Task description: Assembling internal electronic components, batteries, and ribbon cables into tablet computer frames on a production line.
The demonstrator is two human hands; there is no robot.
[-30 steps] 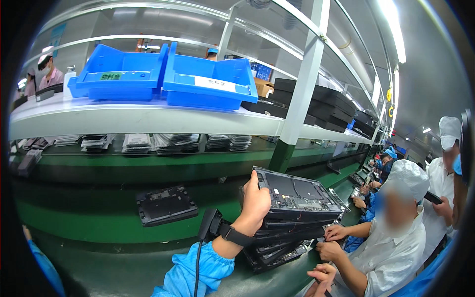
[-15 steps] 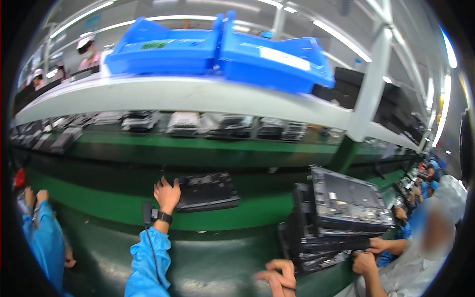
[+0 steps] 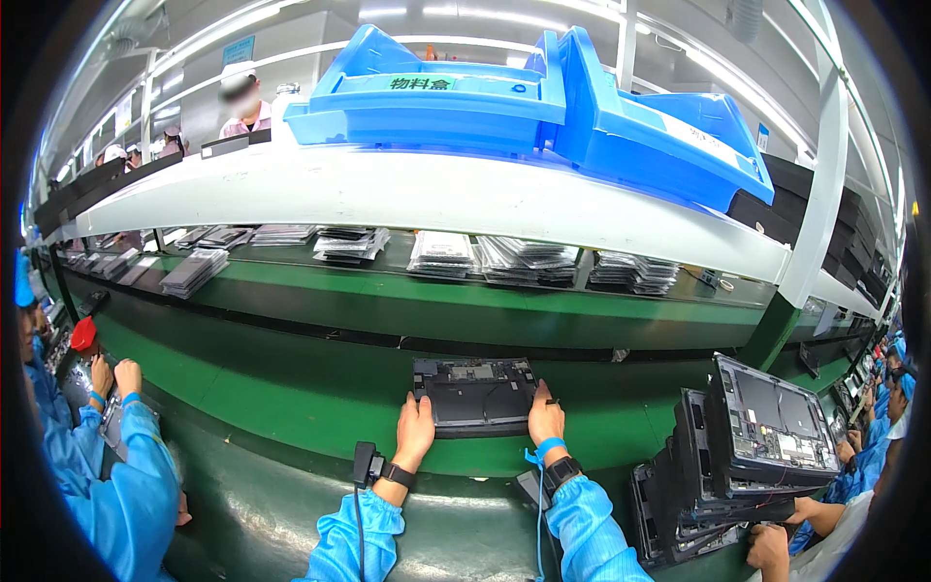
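An opened tablet (image 3: 475,400), dark and flat, lies on the green bench in front of me. Along its far side runs a strip of circuit board, with black battery panels on the nearer part. My left hand (image 3: 415,427) grips its left edge, thumb on top. At the right edge my right hand (image 3: 546,415) does the same, a black band around one finger. Fingers under the device are hidden. Each wrist carries a dark strap with a cable. To the right stands a leaning stack of similar opened devices (image 3: 776,417), apart from my hands.
A white shelf (image 3: 388,199) with blue bins (image 3: 427,116) spans the bench. Behind it, on a further green surface, lie piles of flat parts (image 3: 441,254). Co-workers' hands are at the left (image 3: 126,376) and by the stack at right (image 3: 771,548). A metal post (image 3: 819,194) rises at right.
My right hand has come from near the stack to the tablet's right edge. My left hand has gone from outstretched fingers to gripping its left edge. The tablet sits straighter; the view has shifted.
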